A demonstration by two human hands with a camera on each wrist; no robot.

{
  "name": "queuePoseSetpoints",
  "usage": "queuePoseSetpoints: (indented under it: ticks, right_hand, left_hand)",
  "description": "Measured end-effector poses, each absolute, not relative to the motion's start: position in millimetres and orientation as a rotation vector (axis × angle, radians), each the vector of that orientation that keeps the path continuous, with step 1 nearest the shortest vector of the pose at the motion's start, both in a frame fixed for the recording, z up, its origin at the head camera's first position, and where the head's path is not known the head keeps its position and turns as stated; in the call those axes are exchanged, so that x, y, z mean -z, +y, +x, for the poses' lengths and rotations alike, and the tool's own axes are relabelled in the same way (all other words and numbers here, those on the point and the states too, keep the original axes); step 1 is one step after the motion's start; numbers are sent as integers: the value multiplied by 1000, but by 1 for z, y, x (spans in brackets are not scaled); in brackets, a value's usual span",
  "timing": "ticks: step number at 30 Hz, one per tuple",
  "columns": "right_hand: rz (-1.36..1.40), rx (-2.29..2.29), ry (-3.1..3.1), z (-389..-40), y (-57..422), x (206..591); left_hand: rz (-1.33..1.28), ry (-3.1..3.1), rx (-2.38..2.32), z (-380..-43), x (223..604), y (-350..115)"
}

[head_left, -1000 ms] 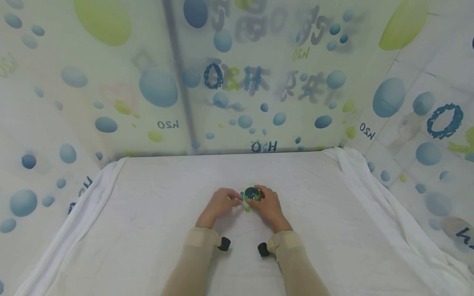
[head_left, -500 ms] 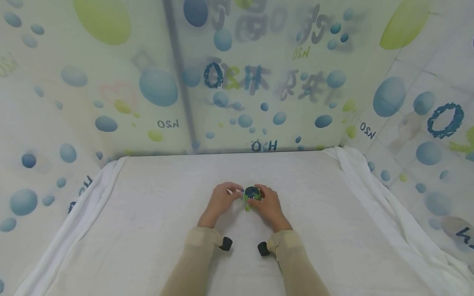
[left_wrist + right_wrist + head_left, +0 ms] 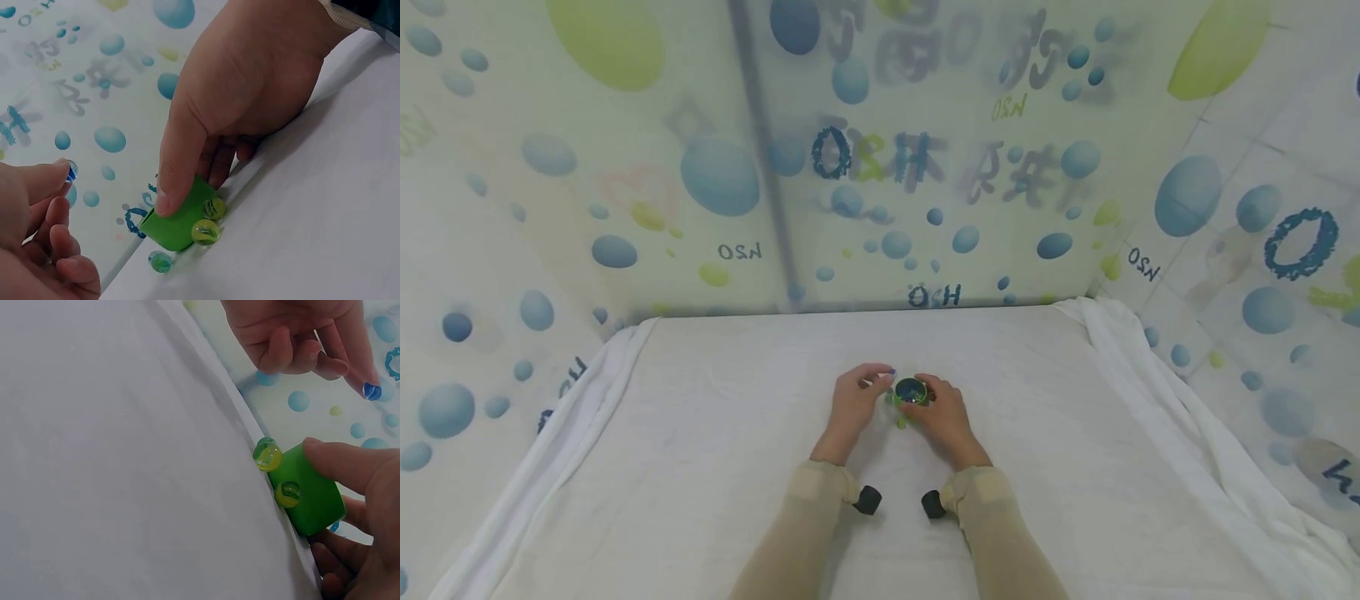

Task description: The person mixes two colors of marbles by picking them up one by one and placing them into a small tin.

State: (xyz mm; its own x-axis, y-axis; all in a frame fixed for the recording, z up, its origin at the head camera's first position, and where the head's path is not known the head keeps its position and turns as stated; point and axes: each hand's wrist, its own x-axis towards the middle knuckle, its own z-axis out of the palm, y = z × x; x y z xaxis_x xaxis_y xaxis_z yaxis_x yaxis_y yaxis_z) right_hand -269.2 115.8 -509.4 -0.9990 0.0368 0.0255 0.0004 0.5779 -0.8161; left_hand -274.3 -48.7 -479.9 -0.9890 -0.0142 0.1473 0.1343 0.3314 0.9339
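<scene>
My left hand pinches a blue marble between thumb and index fingertip, raised just left of a small green cup. The other left fingers are curled in. With thumb and fingers around its sides, my right hand holds the cup on the white cloth. Dark contents show inside the cup's mouth in the head view, too small to make out. Beside the cup lie a yellow marble, a yellow-green marble and a teal-green marble.
A white cloth covers the table, bunched into folds at its sides. Behind and on both sides stand pale walls printed with blue and green bubbles. A black wrist camera sits at each cuff.
My left hand has picked up the blue marble from beside the cup and moved it up and slightly away from me. The right hand and cup have stayed put.
</scene>
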Motion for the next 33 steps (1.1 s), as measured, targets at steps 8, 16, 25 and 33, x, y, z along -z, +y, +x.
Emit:
queuePoseSetpoints:
  ticks: [8,16,25,33]
  right_hand:
    - [-27,-1429,-2752,-268,115,508]
    - [-13,-1404,-2747,-268,115,509]
    - [-25,-1395,-2750,-268,115,508]
    - [-33,-1402,-2749,-267,115,507]
  left_hand:
    - [-53,-2434,1814,-272,478,-47]
    - [-83,-2422,1834,-272,477,-44]
    - [-157,-2443,1835,-272,478,-43]
    - [-156,-2447,1836,-272,478,-43]
